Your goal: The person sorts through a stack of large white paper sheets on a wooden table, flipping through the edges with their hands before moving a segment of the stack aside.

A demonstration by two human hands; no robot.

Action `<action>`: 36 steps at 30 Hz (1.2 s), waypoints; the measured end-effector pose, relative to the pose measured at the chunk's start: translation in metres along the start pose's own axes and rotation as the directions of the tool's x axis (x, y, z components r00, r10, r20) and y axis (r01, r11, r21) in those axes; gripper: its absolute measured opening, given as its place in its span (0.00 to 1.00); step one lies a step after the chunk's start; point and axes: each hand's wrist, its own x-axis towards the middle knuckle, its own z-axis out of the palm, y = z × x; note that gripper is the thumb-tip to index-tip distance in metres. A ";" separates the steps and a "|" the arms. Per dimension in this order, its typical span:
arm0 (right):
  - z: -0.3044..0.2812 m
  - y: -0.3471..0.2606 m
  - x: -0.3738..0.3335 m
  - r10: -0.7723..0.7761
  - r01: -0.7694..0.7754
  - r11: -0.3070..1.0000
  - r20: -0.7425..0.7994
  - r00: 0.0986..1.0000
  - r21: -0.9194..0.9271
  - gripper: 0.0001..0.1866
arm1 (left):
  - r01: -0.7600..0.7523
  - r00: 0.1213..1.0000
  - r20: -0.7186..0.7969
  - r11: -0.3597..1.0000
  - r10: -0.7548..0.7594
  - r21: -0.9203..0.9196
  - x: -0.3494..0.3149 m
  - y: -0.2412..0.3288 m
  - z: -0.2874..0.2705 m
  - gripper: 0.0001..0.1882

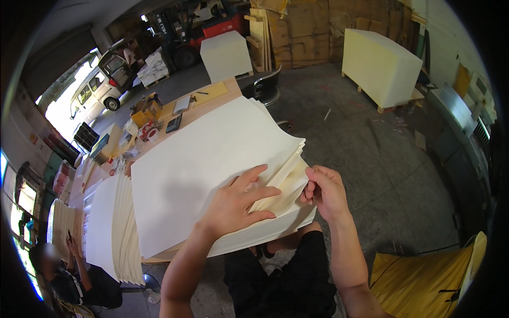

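Note:
A stack of large white paper sheets (185, 159) lies on the table in front of me. Its near right corner is fanned, with several sheet edges lifted and curled. My left hand (236, 204) rests on that part with its fingers spread, the thumb and fingertips against the raised sheets. At the right edge, my right hand (324, 191) pinches the corner of the sheets between thumb and bent fingers. The lower sheets of the stack lie flatter beneath both hands.
On the wooden table (222, 95) are a calculator (174, 123), a tape roll (152, 133) and a cardboard box (146, 110). Another fanned paper stack (108, 228) lies left, near a seated person (79, 275). Beyond stand a chair (266, 87), wrapped pallets (382, 69) and a forklift (185, 55).

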 end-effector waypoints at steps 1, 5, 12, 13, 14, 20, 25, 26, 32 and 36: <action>-0.001 0.001 0.000 -0.012 0.012 1.000 0.003 1.000 -0.006 0.22 | -0.002 1.000 -0.001 1.000 0.002 -0.004 0.000 -0.001 0.001 0.27; 0.005 -0.003 -0.005 -0.056 0.056 0.998 -0.016 0.998 -0.006 0.23 | 0.021 0.999 0.025 1.000 -0.020 -0.021 0.000 0.003 -0.004 0.24; -0.001 0.002 0.002 -0.045 0.044 0.998 -0.002 0.999 -0.044 0.22 | 0.044 0.999 0.006 0.999 -0.044 0.004 -0.001 0.003 0.001 0.18; 0.000 0.001 0.001 -0.032 0.032 0.999 -0.008 0.999 -0.023 0.22 | 0.018 1.000 0.008 1.000 -0.018 0.013 -0.002 -0.003 0.002 0.18; 0.002 0.000 0.000 -0.020 0.020 1.000 -0.012 1.000 -0.001 0.22 | -0.007 1.000 0.010 1.000 0.007 0.023 -0.002 -0.005 0.002 0.18; 0.000 -0.001 0.000 0.004 -0.005 1.000 0.013 1.000 0.023 0.21 | 0.008 1.000 0.015 1.000 -0.008 -0.005 0.000 -0.001 0.000 0.25; -0.006 0.016 -0.020 -0.491 0.295 0.768 -0.227 0.841 -0.569 0.17 | 0.032 0.999 0.032 0.998 -0.030 -0.057 0.002 -0.003 -0.002 0.25; -0.006 0.021 -0.026 -0.669 0.387 0.545 -0.107 0.736 -0.744 0.16 | 0.038 0.999 0.039 0.998 -0.036 -0.056 0.002 -0.003 -0.002 0.25; 0.012 0.020 -0.035 -0.371 0.613 0.181 0.524 0.767 -0.769 0.17 | -0.097 0.995 0.053 0.983 0.090 0.157 0.001 0.003 0.000 0.27; 0.001 0.030 -0.036 -0.280 0.566 0.161 0.512 0.812 -0.809 0.21 | -0.258 0.966 0.086 0.876 0.244 0.407 -0.001 0.009 0.017 0.34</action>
